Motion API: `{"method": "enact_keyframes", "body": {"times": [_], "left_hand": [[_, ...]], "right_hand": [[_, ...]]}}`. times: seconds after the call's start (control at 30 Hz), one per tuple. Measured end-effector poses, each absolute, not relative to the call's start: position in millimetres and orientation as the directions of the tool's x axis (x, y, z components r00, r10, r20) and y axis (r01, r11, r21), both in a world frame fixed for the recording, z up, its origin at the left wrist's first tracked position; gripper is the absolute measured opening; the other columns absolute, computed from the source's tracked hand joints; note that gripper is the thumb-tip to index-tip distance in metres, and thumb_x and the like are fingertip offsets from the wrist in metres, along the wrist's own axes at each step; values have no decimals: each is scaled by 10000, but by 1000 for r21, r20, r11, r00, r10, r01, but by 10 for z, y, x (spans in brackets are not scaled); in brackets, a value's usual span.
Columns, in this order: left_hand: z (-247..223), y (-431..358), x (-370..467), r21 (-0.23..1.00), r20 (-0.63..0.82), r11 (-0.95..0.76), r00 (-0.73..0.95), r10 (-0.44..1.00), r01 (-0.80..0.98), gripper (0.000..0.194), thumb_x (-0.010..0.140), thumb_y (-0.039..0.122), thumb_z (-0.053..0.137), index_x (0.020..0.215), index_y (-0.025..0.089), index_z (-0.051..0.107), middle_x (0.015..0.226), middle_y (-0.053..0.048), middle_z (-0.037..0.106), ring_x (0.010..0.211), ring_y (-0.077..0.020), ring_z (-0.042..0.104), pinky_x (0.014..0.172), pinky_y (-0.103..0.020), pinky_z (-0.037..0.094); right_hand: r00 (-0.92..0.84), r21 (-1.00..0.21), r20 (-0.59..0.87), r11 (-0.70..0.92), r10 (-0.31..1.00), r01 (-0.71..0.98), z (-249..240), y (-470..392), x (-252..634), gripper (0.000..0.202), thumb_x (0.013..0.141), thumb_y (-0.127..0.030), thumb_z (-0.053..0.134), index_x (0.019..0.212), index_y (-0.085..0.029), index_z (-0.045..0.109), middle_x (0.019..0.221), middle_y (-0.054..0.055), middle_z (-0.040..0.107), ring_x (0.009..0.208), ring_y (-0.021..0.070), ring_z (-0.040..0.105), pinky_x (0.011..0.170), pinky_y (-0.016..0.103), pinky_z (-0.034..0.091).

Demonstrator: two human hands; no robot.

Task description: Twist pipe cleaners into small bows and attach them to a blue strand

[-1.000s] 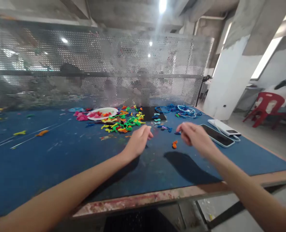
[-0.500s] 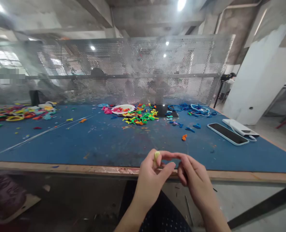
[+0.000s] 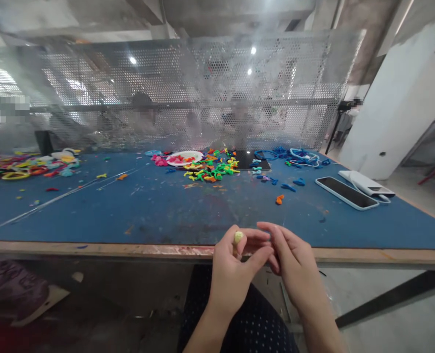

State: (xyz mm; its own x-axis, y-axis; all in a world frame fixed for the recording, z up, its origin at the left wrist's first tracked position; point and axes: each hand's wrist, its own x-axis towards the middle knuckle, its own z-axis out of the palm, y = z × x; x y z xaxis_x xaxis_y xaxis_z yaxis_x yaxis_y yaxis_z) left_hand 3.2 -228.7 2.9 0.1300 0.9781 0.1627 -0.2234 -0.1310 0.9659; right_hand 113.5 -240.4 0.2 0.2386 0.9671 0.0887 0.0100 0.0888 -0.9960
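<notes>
Both hands are close together over the table's front edge. My left hand (image 3: 235, 267) is curled, with a small pale yellow rounded piece (image 3: 238, 238) held among its fingers near the index finger. Most of that piece is hidden, and I cannot tell its kind. My right hand (image 3: 293, 257) has bent fingers meeting the left thumb and fingertips, and its index finger is raised a little. Whatever lies between the touching fingertips is hidden. Beyond the hands, a small orange piece (image 3: 279, 199) lies on the blue tabletop (image 3: 188, 215).
Several small knotted coloured pieces (image 3: 217, 171) are heaped by a white plate (image 3: 172, 162). Blue pieces (image 3: 288, 187) lie to their right. A phone (image 3: 345, 193) and a cabled white device (image 3: 366, 184) lie at the right. A colourful pile (image 3: 29, 169) is at the left. A perforated screen (image 3: 188, 98) stands behind.
My right index finger has lifted away from the left fingers, and the two hands have drawn slightly closer. The view has tilted down a little. The pale yellow piece stays in my left hand.
</notes>
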Motion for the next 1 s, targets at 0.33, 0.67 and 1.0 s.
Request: {"method": "enact_keyframes", "body": {"times": [0.33,0.67,1.0], "left_hand": [[-18,-2246,79,961,239,-232,31,971,-151,209,749,296,673,631,229,515,735,3,662,551,-135,577,529,-283,503],[-40,-2286,26,930,267,-229,102,958,-286,304,716,235,733,542,210,485,690,4,670,498,-148,598,510,-306,505],[-35,-2285,27,909,345,-380,-202,917,-170,531,717,126,682,473,182,213,554,21,574,611,-115,540,618,-236,435]], "right_hand": [[101,-989,34,48,994,-139,-64,-2415,1110,432,874,-527,502,988,-146,671,419,-70,366,417,92,315,427,215,233],[24,-954,-51,-41,998,-298,-87,-2369,1056,451,827,-552,565,954,-134,677,413,-69,375,396,65,276,400,193,172],[811,-767,76,553,580,-324,-93,-2476,1224,201,796,-296,628,968,-238,541,529,-106,389,416,57,317,400,159,276]]}}
